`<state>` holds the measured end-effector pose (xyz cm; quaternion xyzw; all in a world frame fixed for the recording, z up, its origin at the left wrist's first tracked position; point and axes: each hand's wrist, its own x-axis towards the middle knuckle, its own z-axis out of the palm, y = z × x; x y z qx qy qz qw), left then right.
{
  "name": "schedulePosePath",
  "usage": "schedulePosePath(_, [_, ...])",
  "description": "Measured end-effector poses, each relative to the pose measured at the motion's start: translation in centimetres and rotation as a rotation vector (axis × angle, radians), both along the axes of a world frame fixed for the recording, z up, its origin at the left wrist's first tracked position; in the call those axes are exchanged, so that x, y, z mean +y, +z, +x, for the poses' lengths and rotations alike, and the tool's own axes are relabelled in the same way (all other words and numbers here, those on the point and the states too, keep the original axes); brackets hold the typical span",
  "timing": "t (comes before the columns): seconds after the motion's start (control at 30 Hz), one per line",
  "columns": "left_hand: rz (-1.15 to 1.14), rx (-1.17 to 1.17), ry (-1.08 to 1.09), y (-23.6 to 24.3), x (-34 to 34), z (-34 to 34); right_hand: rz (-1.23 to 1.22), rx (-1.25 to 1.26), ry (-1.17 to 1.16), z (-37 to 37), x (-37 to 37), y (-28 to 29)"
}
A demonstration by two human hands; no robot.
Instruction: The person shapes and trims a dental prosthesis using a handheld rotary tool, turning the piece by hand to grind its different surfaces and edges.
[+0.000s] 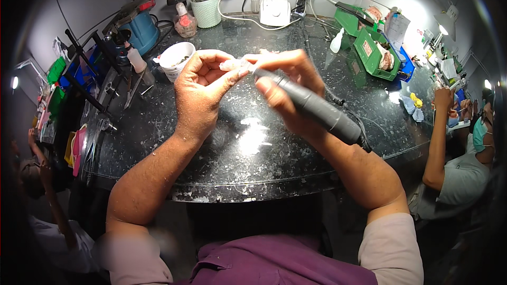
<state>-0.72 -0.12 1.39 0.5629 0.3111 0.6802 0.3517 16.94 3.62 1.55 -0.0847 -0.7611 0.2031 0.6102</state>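
Note:
My left hand (199,87) is raised over the dark worktop, its thumb and fingers pinching a small pinkish-white piece (231,65). What kind of piece it is cannot be made out, as the fingers cover much of it. A dark grey rotary handpiece (322,110) with a cord at its back end lies in the grip of my right hand (297,87). Its tip points left and reaches the piece, or nearly so; contact cannot be told. The right fingers are slightly blurred and meet the left fingertips.
A white tub (176,59) stands behind my left hand. Green boxes (373,53) with dental models sit at the back right, near a white dropper bottle (337,41). Metal stands (87,87) and a blue machine (141,30) occupy the left. Other people work at both sides.

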Motion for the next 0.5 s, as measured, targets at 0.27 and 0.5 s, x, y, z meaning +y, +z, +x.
schedulePosePath(0.27, [0.18,0.217,0.11,-1.0,0.2,-0.3,-0.641,0.157,0.277,-0.5,-0.5,0.6])
schedulePosePath(0.5, [0.215,0.44,0.101,-0.5,-0.1,0.3,-0.67,0.204,0.314,0.0,0.1,0.5])
